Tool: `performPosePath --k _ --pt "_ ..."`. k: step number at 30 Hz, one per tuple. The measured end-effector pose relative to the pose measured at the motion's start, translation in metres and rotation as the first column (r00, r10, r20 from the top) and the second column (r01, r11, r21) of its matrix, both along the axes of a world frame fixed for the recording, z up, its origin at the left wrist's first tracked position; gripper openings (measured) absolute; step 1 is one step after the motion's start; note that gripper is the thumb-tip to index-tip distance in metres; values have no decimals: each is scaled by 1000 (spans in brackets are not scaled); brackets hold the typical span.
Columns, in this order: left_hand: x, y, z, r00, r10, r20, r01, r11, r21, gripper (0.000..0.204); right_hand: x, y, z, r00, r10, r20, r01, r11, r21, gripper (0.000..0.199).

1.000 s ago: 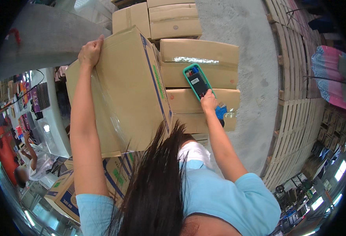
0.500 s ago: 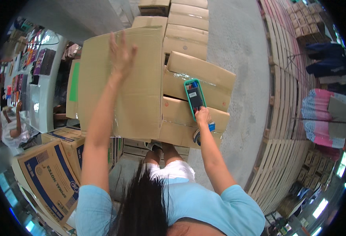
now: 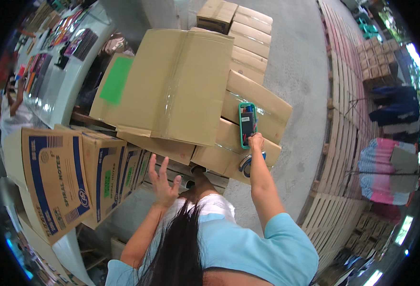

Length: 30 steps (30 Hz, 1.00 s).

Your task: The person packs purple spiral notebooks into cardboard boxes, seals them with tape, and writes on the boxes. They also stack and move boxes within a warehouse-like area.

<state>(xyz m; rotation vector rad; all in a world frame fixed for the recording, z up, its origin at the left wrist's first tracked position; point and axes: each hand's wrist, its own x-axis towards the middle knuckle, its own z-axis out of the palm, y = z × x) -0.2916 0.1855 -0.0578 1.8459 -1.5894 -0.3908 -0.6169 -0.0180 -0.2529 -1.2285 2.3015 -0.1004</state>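
My right hand (image 3: 256,141) is closed at the near end of a narrow green plastic basket (image 3: 241,125); what its fingers pinch is hidden. Inside the basket lie a dark box-shaped item (image 3: 247,123) and several pens or markers. The basket rests across two taped cardboard boxes (image 3: 262,102). Beside my right wrist sits a blue tape dispenser (image 3: 244,164), partly covered by my forearm. My left hand (image 3: 163,183) hovers empty with fingers spread, just below the near edge of a large cardboard carton (image 3: 191,86) with a tape strip across its top.
Printed cartons (image 3: 59,176) stand at the left, and a table (image 3: 83,62) with stacked goods lies beyond them. A person (image 3: 16,112) is at that table. More cardboard boxes (image 3: 250,43) line up at the far side. Wooden pallets (image 3: 336,128) run along the right.
My left hand has come off the top of the large carton and drawn back toward my body. The view has turned slightly. My right hand stays at the basket's near end.
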Motion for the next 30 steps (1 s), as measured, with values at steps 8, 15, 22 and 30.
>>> performPosePath --k 8,15,22,30 --pt "43 33 16 989 144 -35 -145 989 -40 57 -1 25 -5 969 -243 53 235 826 -512 15" --pt "0 43 41 603 167 -780 -39 983 180 71 103 113 156 634 699 330 -287 610 -739 17" --pt "7 12 49 269 -103 -958 -91 987 -132 47 194 187 264 308 720 621 -237 691 -683 17" --pt "55 46 88 -236 140 -962 409 912 32 57 257 167 308 19 792 610 -134 606 -784 21"
